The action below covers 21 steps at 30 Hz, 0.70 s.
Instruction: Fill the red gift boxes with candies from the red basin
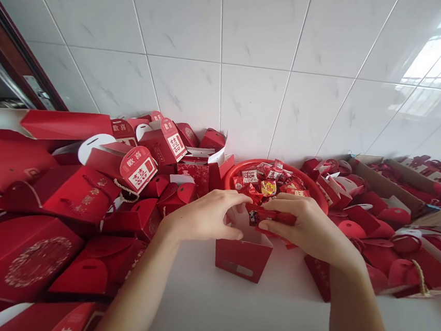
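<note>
An open-topped red gift box stands on the white table in front of me. My left hand curls around its upper left side, the thumb near the front rim and the fingers towards the back. Over the box's right side, my right hand pinches a dark red wrapped candy between thumb and fingers. Just behind my hands is a red plastic basket holding several wrapped candies, among them a yellow one. The inside of the box is mostly hidden by my hands.
Red gift boxes are piled at the left, some with rope handles. More red boxes lie at the right beside brown cartons. A white tiled wall rises behind the white table. A door handle shows far left.
</note>
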Each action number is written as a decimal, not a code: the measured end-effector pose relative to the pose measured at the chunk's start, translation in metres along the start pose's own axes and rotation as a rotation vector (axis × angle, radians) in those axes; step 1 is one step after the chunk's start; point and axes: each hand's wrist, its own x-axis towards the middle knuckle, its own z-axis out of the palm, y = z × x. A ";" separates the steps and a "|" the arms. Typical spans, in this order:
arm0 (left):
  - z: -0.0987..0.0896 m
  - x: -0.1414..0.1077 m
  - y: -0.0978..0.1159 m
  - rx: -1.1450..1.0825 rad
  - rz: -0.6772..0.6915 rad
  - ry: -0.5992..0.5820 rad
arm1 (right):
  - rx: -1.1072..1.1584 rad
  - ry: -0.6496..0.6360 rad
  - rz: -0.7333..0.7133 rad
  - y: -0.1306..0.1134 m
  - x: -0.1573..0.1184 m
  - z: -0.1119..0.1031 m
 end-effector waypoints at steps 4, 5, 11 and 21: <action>0.001 -0.003 0.000 0.060 -0.012 0.029 | 0.009 -0.039 0.002 -0.003 0.002 0.004; 0.001 -0.003 0.000 0.050 -0.017 0.026 | 0.024 -0.057 0.009 -0.005 0.002 0.005; 0.001 -0.003 0.002 -0.018 -0.024 -0.008 | 0.030 -0.115 0.049 -0.010 0.004 0.010; 0.000 -0.005 0.004 0.044 -0.020 -0.021 | -0.145 -0.140 0.073 -0.014 0.005 0.018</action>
